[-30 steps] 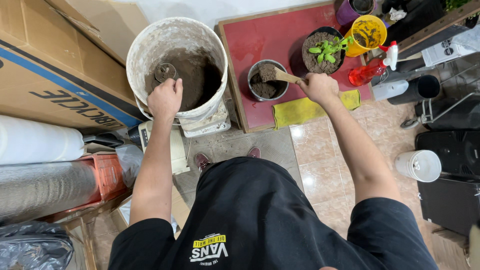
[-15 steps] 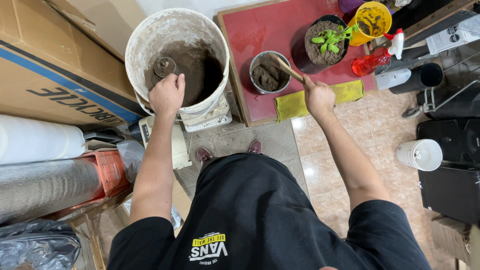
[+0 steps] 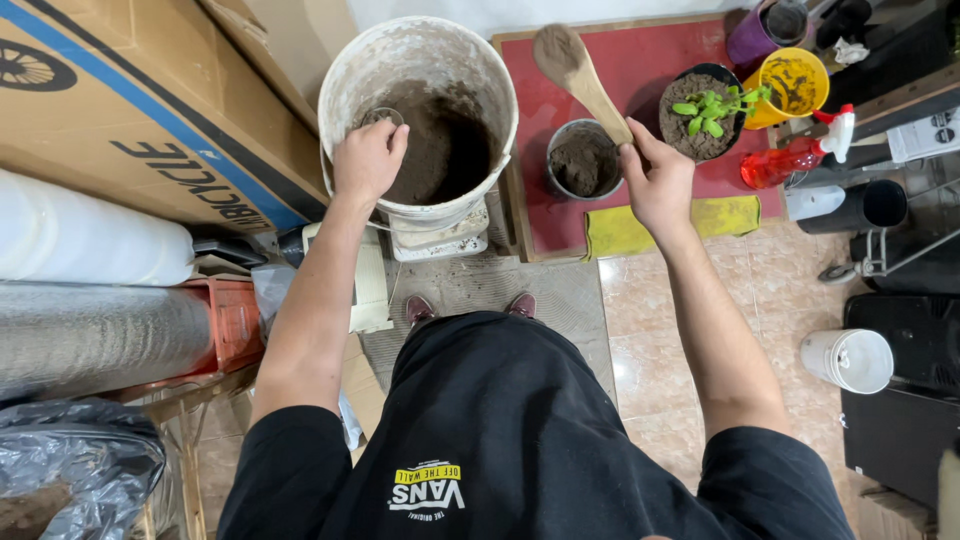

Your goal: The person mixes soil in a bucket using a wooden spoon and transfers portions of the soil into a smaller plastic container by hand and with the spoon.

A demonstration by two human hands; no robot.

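Over the red mat (image 3: 640, 70), the wooden spoon (image 3: 580, 80) slants bowl-up, away.

1. The left hand (image 3: 368, 160) covers most of the small cup (image 3: 383, 117), so what's in it is anyone's guess.
2. Purple pot (image 3: 757, 32) is cut off by the top edge.
3. Cardboard box (image 3: 120, 100) runs off the left edge.

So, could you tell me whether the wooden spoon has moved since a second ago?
Yes. The wooden spoon has lifted out of the small soil-filled grey pot, its bowl now over the red board.
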